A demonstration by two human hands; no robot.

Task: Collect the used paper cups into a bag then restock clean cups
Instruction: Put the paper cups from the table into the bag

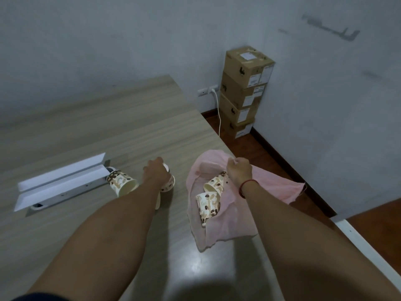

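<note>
Two bean-printed cups [211,195] in pink bag [230,222]

One head-worn wide-angle view looks forward and steeply down, close over the surface [91,131]. Both forearms enter from the bottom of the frame; a wall corner fills the top.

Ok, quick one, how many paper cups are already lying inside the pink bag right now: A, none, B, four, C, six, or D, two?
D: two coffee-bean-print cups, one and another, lie on their sides inside the pink bag, whose edge the right hand holds up, while the left hand grips a cup out on the table.
</note>
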